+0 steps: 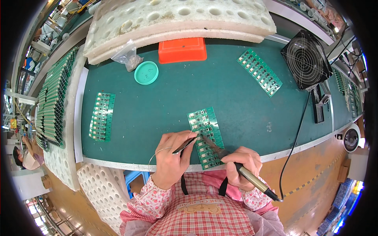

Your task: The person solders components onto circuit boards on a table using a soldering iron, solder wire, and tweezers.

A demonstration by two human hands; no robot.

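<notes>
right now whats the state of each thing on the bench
left hand: holding thin solder wire to the board
right hand: gripping soldering iron, tip on the board
green circuit board panel under the hands: flat, being soldered
green panel at left: flat, untouched
green panel at upper right: flat, untouched
round teal lid: lying flat
black fan: upright; spinning cannot be told

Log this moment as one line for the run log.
left hand: holds solder wire | right hand: holds soldering iron | tip on circuit board panel
</notes>
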